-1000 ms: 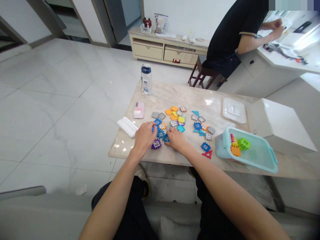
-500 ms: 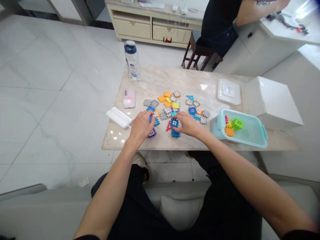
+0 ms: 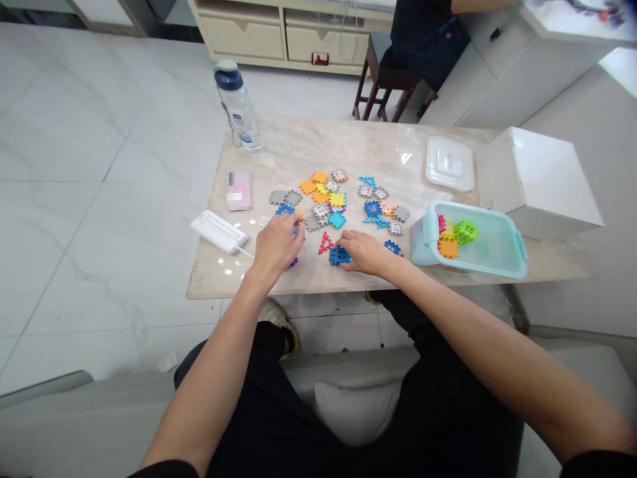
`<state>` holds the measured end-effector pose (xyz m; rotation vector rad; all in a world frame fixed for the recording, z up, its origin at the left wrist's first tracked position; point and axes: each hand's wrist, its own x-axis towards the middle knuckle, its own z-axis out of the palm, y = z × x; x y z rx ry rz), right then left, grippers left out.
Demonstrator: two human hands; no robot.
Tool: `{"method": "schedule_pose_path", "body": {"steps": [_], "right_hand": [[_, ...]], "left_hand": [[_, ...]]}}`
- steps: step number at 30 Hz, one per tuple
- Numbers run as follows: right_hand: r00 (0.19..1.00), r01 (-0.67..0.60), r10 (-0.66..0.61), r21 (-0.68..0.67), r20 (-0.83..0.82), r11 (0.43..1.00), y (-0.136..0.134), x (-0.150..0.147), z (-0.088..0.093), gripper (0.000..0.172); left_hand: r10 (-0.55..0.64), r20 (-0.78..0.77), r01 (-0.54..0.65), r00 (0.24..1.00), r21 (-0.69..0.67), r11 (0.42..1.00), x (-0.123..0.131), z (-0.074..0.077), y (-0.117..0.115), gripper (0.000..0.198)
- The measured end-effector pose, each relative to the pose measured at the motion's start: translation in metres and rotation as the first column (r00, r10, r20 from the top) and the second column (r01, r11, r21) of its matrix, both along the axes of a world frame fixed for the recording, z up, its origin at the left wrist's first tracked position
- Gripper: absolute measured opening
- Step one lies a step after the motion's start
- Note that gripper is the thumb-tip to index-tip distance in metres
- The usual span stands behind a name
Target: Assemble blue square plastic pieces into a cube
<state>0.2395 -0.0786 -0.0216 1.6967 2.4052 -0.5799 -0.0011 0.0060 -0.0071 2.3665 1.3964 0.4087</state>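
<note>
Several colourful plastic interlocking pieces (image 3: 331,197) lie scattered mid-table. My left hand (image 3: 275,243) is curled palm down at the left edge of the scatter. A purple piece (image 3: 293,263) peeks out from under its fingers, mostly hidden. My right hand (image 3: 362,253) rests near the table's front edge with its fingertips closed on a blue piece (image 3: 338,255). A red triangle piece (image 3: 325,244) lies between the two hands. Another blue piece (image 3: 392,247) sits just right of my right hand.
A teal bin (image 3: 500,260) holding green, orange and red pieces stands at the right, with its white lid (image 3: 449,164) and a white box (image 3: 537,182) behind. A water bottle (image 3: 237,106), pink card (image 3: 239,190) and white case (image 3: 219,231) sit left. A person sits on a stool (image 3: 385,76) beyond.
The view tilted down. My right hand drew blue pieces and the red triangle out of the scatter toward the front edge. My left hand stayed curled at the left of the scatter.
</note>
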Motion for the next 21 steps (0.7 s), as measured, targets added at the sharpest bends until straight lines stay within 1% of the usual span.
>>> {"method": "schedule_pose_path", "body": {"steps": [4, 15, 21], "right_hand": [[1.000, -0.020, 0.020, 0.005, -0.010, 1.000, 0.003, -0.003, 0.000, 0.042], [1.000, -0.012, 0.012, -0.008, -0.001, 1.000, 0.004, -0.008, -0.004, 0.045], [0.999, 0.044, -0.043, -0.018, 0.025, 0.999, 0.004, -0.012, -0.004, 0.043]], "left_hand": [[0.012, -0.015, -0.011, 1.000, 0.016, 1.000, -0.001, 0.001, 0.002, 0.028], [0.017, -0.027, -0.017, 0.999, 0.024, 1.000, -0.005, 0.000, 0.002, 0.027], [0.014, -0.017, -0.014, 1.000, 0.007, 1.000, -0.004, 0.002, 0.001, 0.027]]}}
